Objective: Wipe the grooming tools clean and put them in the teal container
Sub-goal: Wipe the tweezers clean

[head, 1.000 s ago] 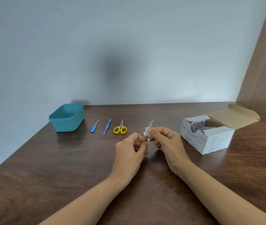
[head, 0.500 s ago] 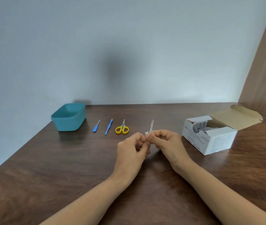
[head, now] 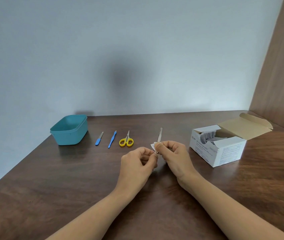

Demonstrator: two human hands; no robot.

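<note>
My left hand (head: 138,161) pinches the lower end of a thin metal tool (head: 159,135) that points up and away. My right hand (head: 175,155) pinches a small white swab (head: 153,146) around the tool's shaft, just above my left fingers. On the table to the left lie yellow-handled scissors (head: 126,141), a blue-handled slim tool (head: 112,141) and a short blue-handled file (head: 99,139). The teal container (head: 69,129) stands at the far left, with nothing visible inside it.
An open white box of alcohol swabs (head: 219,148) sits at the right, its flap (head: 245,126) folded back. A wooden panel (head: 280,66) rises at the far right. The dark wooden table (head: 51,187) meets a pale wall behind.
My right hand with the swab has slid down the tool toward my left fingers, so more of the metal shaft shows above it. The view shifted slightly.
</note>
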